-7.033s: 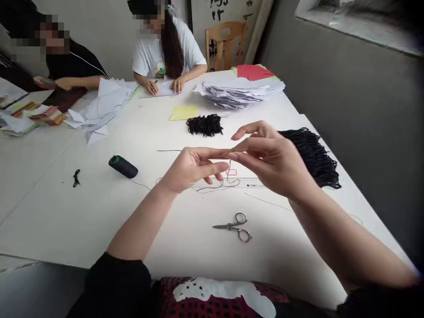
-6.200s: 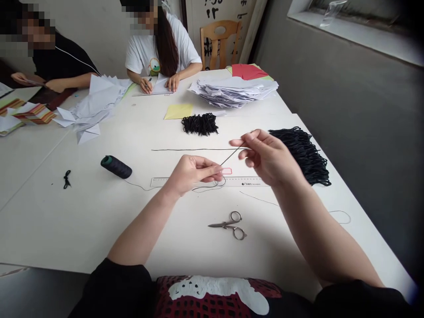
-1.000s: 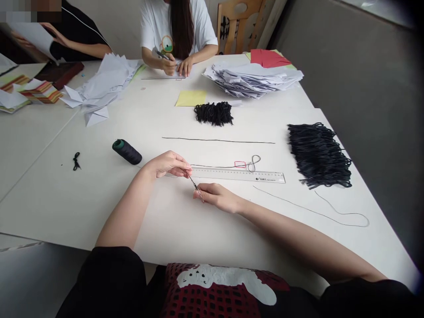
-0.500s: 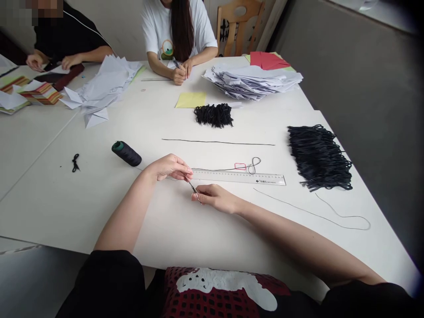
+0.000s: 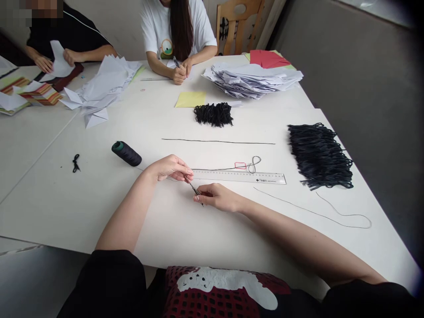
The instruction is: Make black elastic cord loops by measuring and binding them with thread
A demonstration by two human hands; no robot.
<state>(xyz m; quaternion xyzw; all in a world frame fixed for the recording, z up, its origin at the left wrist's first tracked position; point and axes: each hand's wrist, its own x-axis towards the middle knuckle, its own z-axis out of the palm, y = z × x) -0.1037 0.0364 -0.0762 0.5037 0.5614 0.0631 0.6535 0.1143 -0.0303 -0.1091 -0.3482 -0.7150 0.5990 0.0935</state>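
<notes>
My left hand [image 5: 171,168] is closed in a pinch over the left end of a clear ruler [image 5: 232,177], with the end of a thin black cord [image 5: 215,169] between its fingertips. The cord runs right along the ruler's upper edge, past a small red-drawn rectangle [image 5: 240,165], to a figure-eight loop. My right hand [image 5: 217,197] is closed around small metal scissors [image 5: 195,190]. Their tips reach up to my left fingertips, which partly hide the blades. A dark thread spool [image 5: 126,153] lies left of my left hand.
Another straight black cord [image 5: 218,141] lies beyond the ruler. Looped black cords form a large bundle [image 5: 319,157] at right and a smaller pile [image 5: 213,115] near yellow paper [image 5: 190,100]. Loose thread [image 5: 298,206] curls at right. Paper stacks [image 5: 251,81] and two people are across the table.
My right hand and the scissors have shifted very slightly to the right; my left hand stays nearly still. The person at far left has raised a white sheet.
</notes>
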